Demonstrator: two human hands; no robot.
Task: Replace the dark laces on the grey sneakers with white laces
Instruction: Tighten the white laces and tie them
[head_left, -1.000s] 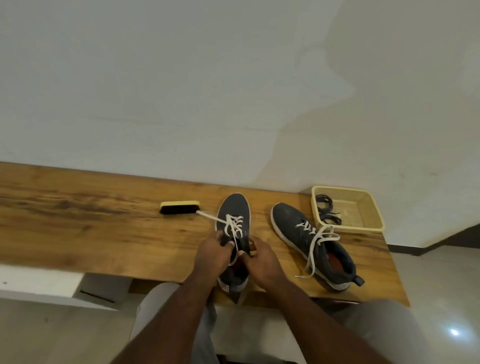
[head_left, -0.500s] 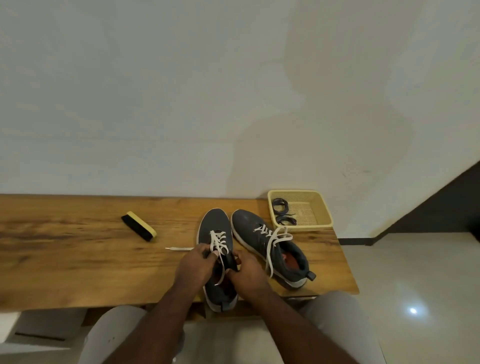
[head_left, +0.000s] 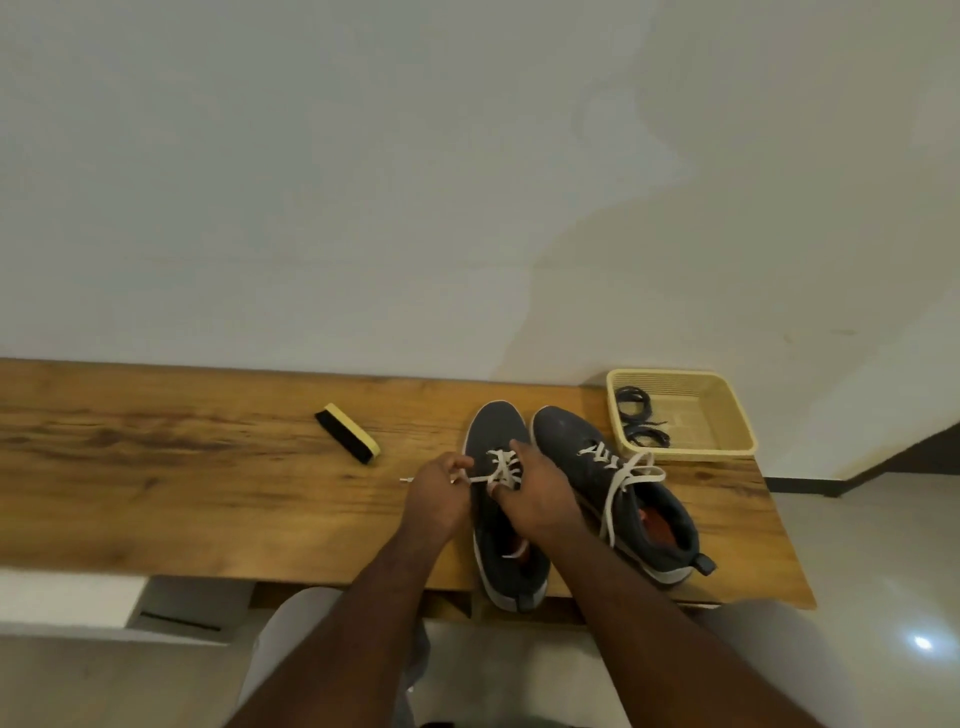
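Note:
Two grey sneakers stand side by side on the wooden table (head_left: 182, 493), toes pointing away from me. The left sneaker (head_left: 493, 431) carries a white lace (head_left: 501, 465) across its eyelets. My left hand (head_left: 439, 491) pinches one end of that lace at the shoe's left side, the tip sticking out to the left. My right hand (head_left: 535, 493) lies over the shoe's tongue, its fingers curled into the lacing. The right sneaker (head_left: 613, 483) has a white lace (head_left: 621, 478) with loose ends hanging over its side. Dark laces (head_left: 639, 421) lie in a yellow basket (head_left: 727, 415).
A black and yellow shoe brush (head_left: 347, 432) lies on the table left of the sneakers. The basket stands at the back right, by the wall. The table's right edge is close behind the right sneaker; tiled floor lies beyond it. My knees are under the front edge.
The view swung left and right. My hands shifted from the shoe's ankle opening up to the lacing. The left hand now pulls a lace end out to the left.

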